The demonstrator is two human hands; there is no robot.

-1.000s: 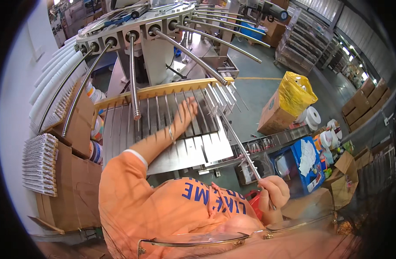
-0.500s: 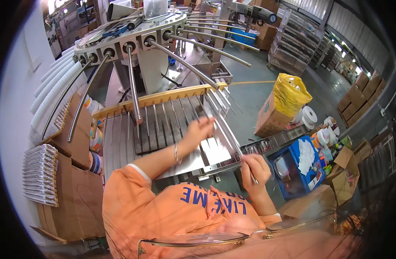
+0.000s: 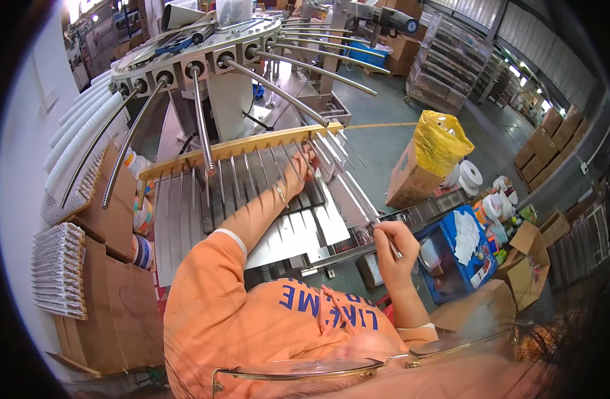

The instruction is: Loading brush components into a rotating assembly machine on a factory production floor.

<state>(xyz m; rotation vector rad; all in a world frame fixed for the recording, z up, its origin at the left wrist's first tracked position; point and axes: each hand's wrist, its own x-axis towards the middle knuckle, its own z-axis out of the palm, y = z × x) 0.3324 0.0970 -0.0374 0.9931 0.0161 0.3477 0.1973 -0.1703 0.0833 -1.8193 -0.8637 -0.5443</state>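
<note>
Fingers of the right hand [image 3: 395, 247], head view: closed in a pinch round a metal rod [image 3: 370, 214], whose short end shows below the grip. Rod slants from the hand up toward the right end of a wooden bar [image 3: 238, 149], the landmark here; far end blurred, contact with the bar unclear. Left hand [image 3: 304, 164] just below the bar's right end, among the slim rods [image 3: 236, 179] that jut from it; fingers curled, but cannot tell how far open or whether they grip anything. Silver table [image 3: 292, 234] beneath the bar, on the wearer's side. Beyond the bar, a round machine [image 3: 233, 40] with long radiating spindles [image 3: 203, 123]. Right of the bar, a carton [image 3: 406, 174] topped by a yellow bag [image 3: 441, 143]; nearer the wearer, a blue bin [image 3: 459, 269]. Left of the bar, stacked white pieces [image 3: 59, 271].
</note>
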